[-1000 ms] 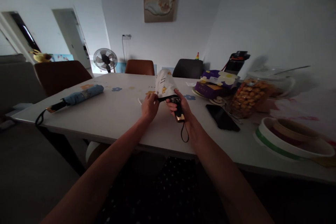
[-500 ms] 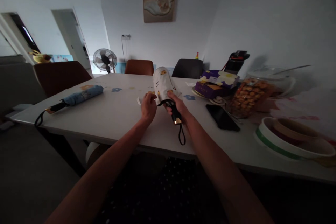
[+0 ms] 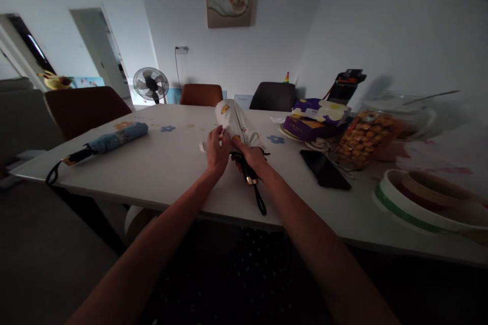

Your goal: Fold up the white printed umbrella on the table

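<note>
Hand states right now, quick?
Left hand: loosely curled at the white umbrella; whether it grips can't be told.
Right hand: closed, holding the white umbrella.

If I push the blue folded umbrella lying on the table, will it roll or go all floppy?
The blue folded fabric umbrella might roll a little, since its bundle looks roundish. It probably won't flop much, because it looks gathered narrowly, in line with its straight black handle. It may slide easily: the white tabletop looks smooth.
</note>
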The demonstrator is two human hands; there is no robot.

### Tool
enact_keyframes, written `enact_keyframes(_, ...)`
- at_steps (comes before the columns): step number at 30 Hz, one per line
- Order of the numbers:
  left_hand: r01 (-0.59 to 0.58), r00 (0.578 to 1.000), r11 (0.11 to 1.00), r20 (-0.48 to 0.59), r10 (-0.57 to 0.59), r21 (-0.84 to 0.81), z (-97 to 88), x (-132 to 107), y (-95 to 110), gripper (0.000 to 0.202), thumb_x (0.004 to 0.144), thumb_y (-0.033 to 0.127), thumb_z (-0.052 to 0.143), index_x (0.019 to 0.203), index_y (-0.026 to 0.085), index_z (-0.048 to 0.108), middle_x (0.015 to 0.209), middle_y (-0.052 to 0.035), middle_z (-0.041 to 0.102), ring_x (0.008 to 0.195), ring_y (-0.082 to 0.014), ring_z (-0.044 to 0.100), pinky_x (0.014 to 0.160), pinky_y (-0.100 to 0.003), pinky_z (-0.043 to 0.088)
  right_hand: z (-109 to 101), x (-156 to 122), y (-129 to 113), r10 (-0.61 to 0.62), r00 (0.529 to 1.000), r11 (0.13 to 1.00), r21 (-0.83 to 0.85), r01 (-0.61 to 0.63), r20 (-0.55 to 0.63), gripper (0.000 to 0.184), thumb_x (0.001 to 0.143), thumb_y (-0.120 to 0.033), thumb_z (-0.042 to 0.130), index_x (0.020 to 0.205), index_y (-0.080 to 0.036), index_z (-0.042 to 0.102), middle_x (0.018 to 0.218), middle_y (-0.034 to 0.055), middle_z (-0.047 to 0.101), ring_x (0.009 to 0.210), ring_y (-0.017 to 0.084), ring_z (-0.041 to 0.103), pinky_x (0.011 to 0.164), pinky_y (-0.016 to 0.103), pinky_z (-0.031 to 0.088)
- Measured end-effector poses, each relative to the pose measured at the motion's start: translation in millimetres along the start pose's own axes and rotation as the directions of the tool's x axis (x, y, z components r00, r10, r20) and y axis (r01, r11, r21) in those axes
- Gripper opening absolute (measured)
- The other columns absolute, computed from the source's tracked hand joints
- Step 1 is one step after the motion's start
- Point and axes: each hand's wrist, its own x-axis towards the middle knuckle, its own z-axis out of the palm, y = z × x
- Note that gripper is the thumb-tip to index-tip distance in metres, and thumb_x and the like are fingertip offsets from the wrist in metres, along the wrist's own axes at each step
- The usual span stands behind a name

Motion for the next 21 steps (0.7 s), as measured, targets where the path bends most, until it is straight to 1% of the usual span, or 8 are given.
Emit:
enact_keyframes(2,0.044,0.999,0.999,0.033,-0.044,-0.008,2.6,0,3,0.018,0.079,0.023,0.057,0.096,0.018,0.058,0.106,-0.0081,0.055,0.104,-0.0179,0.05,0.092,-0.028,0.036,1,-1,1,-0.007,1.0,1.0,-0.027,0.008,0.025,0.034,0.073,-0.046,0.065,0.062,-0.015,0.057,0.038,0.003,0.053,0.029,0.012,0.046,0.026,0.022,0.034)
enact_keyframes(4,0.15,0.988,0.988,0.041,-0.149,-0.025,5.6,0,6,0.011,0.079,0.024,0.056,0.088,0.017,0.058,0.094,-0.0066,0.057,0.095,-0.0173,0.053,0.087,-0.028,0.04,1,-2,2,-0.009,0.999,0.998,-0.067,0.011,0.034,0.034,0.073,-0.045,0.065,0.06,-0.015,0.057,0.038,0.0034,0.053,0.029,0.012,0.046,0.027,0.022,0.035)
enact_keyframes(7,0.34,0.939,0.93,0.097,-0.329,-0.137,7.1,3,6,0.015,0.08,0.03,0.055,0.075,0.015,0.056,0.074,-0.003,0.056,0.077,-0.0152,0.056,0.073,-0.027,0.044,2,-2,4,0.01,1.0,0.986,-0.164,-0.007,0.016,0.037,0.074,-0.047,0.063,0.058,-0.014,0.058,0.039,0.0038,0.054,0.029,0.012,0.046,0.028,0.023,0.038)
enact_keyframes(10,0.536,0.843,0.777,0.245,-0.478,-0.33,4.0,7,3,0.022,0.079,0.034,0.056,0.071,0.013,0.056,0.066,-0.0034,0.057,0.069,-0.0157,0.058,0.067,-0.027,0.047,5,-4,4,0.047,0.999,0.971,-0.235,-0.049,-0.014,0.036,0.074,-0.046,0.062,0.06,-0.012,0.059,0.04,0.0029,0.053,0.03,0.011,0.046,0.029,0.023,0.039)
enact_keyframes(12,0.64,0.769,0.635,0.364,-0.526,-0.434,0.8,10,0,0.022,0.079,0.032,0.056,0.076,0.011,0.058,0.069,-0.0069,0.061,0.072,-0.0181,0.061,0.07,-0.03,0.049,6,-5,6,0.062,0.998,0.967,-0.247,-0.059,0.004,0.035,0.075,-0.044,0.062,0.062,-0.012,0.059,0.041,0.0021,0.053,0.03,0.01,0.046,0.029,0.022,0.039)
enact_keyframes(14,0.696,0.717,0.513,0.446,-0.536,-0.502,-2.7,13,-2,0.021,0.079,0.028,0.056,0.086,0.008,0.059,0.077,-0.0104,0.065,0.078,-0.0199,0.063,0.077,-0.032,0.05,7,-6,8,0.081,0.995,0.967,-0.247,-0.067,0.049,0.033,0.075,-0.043,0.062,0.064,-0.012,0.059,0.043,0.0013,0.054,0.031,0.01,0.045,0.029,0.021,0.039)
enact_keyframes(17,0.735,0.669,0.388,0.502,-0.548,-0.555,-7.5,16,-5,0.026,0.078,0.024,0.055,0.099,0.009,0.058,0.087,-0.0111,0.067,0.083,-0.0198,0.064,0.085,-0.033,0.049,8,-6,13,0.122,0.986,0.963,-0.256,-0.09,0.112,0.033,0.073,-0.044,0.064,0.067,-0.012,0.058,0.044,0.0004,0.054,0.031,0.01,0.045,0.029,0.021,0.039)
enact_keyframes(21,0.775,0.603,0.298,0.511,-0.613,-0.557,-12.2,18,-7,0.03,0.078,0.024,0.053,0.103,0.01,0.058,0.085,-0.0089,0.068,0.082,-0.0205,0.065,0.085,-0.034,0.05,12,-5,18,0.175,0.97,0.959,-0.251,-0.129,0.171,0.036,0.073,-0.048,0.064,0.072,-0.012,0.06,0.045,0.0004,0.054,0.034,0.01,0.046,0.031,0.021,0.041)
